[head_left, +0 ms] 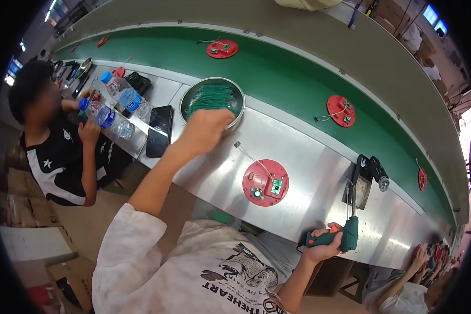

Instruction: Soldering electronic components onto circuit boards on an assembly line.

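While right hand [324, 246] clamped green soldering tool [336, 236] at bench [303, 209] edge, grip closed round handle. Red disc [265, 182] lay mid-bench. Left hand [206, 128] reached metal bowl [212, 99] of green wires [212, 97]; fingers curled, pinch unclear. Risk: hot tip unwatched, might burn sleeve; bowl might tip.

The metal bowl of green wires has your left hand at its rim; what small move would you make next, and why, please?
Probably pinch one wire out of the metal bowl: the left hand rests at its near rim, the red disc lies close by, and the right hand already grips the green soldering tool.
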`<state>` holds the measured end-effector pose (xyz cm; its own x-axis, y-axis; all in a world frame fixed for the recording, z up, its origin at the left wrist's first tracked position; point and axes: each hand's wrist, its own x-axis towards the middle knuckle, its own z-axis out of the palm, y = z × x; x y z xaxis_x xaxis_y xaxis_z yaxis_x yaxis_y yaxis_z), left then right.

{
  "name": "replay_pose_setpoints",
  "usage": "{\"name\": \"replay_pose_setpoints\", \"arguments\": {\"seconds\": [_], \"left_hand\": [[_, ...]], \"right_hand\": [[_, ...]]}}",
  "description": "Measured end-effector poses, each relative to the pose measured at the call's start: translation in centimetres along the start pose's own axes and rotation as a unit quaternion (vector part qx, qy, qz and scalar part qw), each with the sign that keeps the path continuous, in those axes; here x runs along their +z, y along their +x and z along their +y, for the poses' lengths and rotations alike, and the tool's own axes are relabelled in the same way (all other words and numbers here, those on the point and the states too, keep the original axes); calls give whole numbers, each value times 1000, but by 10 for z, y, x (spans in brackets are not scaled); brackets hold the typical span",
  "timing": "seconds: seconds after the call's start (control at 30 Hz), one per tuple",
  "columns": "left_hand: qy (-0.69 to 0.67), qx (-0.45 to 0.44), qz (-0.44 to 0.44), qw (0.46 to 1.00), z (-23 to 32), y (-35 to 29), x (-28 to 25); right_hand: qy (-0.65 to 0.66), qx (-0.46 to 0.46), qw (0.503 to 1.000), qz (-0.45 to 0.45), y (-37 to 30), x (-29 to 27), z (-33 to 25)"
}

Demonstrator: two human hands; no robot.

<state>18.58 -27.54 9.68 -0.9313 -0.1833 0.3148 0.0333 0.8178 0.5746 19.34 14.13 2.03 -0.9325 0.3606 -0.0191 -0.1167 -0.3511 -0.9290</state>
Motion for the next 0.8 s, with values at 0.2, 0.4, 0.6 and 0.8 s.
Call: {"name": "replay_pose_setpoints", "arguments": {"seconds": [0.2,0.4,0.6,0.8], "left_hand": [[85,70,101,989,-36,30,-10],[46,38,29,998,-47,56,22],[74,-18,-22,997,-47,61,36],[56,72,33,995,-25,46,36]], "right_hand": [[-12,8,1000,-1,4,2,2],[1,-13,1000,11,6,9,0],[5,-15,1000,9,3,6,-2],[7,-16,1000,-15,0,-3,1]]}}
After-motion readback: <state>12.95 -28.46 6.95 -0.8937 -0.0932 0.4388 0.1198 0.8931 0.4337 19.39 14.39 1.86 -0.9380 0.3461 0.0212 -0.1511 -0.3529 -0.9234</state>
